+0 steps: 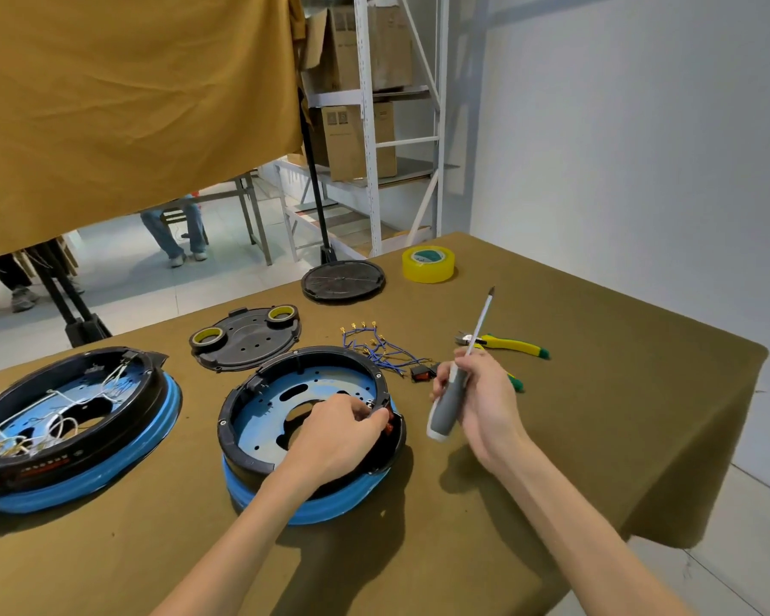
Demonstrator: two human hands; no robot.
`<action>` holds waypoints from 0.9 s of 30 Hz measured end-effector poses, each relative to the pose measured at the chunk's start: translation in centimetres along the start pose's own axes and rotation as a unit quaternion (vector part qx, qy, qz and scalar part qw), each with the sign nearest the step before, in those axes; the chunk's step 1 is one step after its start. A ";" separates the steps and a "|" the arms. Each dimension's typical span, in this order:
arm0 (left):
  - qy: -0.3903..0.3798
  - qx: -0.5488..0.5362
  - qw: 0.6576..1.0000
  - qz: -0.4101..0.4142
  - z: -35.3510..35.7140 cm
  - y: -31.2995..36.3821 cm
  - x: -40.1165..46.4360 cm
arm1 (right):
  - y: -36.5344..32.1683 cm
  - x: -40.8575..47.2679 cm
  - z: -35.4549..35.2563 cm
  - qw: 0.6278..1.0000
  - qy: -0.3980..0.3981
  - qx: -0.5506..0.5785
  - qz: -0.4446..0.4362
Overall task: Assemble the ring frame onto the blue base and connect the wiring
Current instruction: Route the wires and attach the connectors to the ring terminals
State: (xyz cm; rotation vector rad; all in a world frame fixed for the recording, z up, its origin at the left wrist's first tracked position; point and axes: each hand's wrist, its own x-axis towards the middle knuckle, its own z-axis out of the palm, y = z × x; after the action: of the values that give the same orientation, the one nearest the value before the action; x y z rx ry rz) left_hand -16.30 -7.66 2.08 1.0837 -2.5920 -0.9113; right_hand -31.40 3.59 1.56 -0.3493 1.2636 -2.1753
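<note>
The blue base sits on the olive-brown tablecloth near the front edge, with the black ring frame seated on top of it; small screws dot the ring's rim. The left hand reaches inside the ring, its fingers curled and pinching at a small red part on the right side of the rim; what exactly they pinch is hidden by the fingertips. The right hand is wrapped around the grey-and-white handle of a screwdriver, held just right of the ring with its shaft pointing up and away.

Beyond the ring lies a loose bundle of blue wires with brass spade terminals, and beside it a black rocker switch with a red face. Yellow-and-green pliers lie further right, partly behind the right hand. A black perforated cover plate carries two small rolls of tape, and a round black grille rests near the far edge beside a yellow tape roll whose green core label is too small to read.

On the left, a second assembly with white wiring is cut off by the frame edge. A mustard cloth hangs above. Cardboard boxes on the metal shelving show printed marks that cannot be read.
</note>
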 end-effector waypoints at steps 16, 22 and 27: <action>0.018 -0.014 1.000 -0.003 0.3 -0.5 0.4 | 4.3 -0.9 5.0 0.975 0.149 0.157 -0.040; 0.020 -0.011 1.000 0.003 0.4 -0.4 0.4 | 4.8 -1.0 5.0 0.975 0.156 0.150 -0.058; 0.014 -0.015 1.000 0.006 0.4 -0.5 0.5 | 4.2 -0.8 4.8 0.971 0.159 0.165 -0.062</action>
State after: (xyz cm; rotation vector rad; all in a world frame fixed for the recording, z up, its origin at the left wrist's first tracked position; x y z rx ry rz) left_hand -16.51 -8.08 1.37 1.0633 -2.5511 -0.9239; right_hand -26.87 -0.87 0.49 0.0617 1.0317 -2.5734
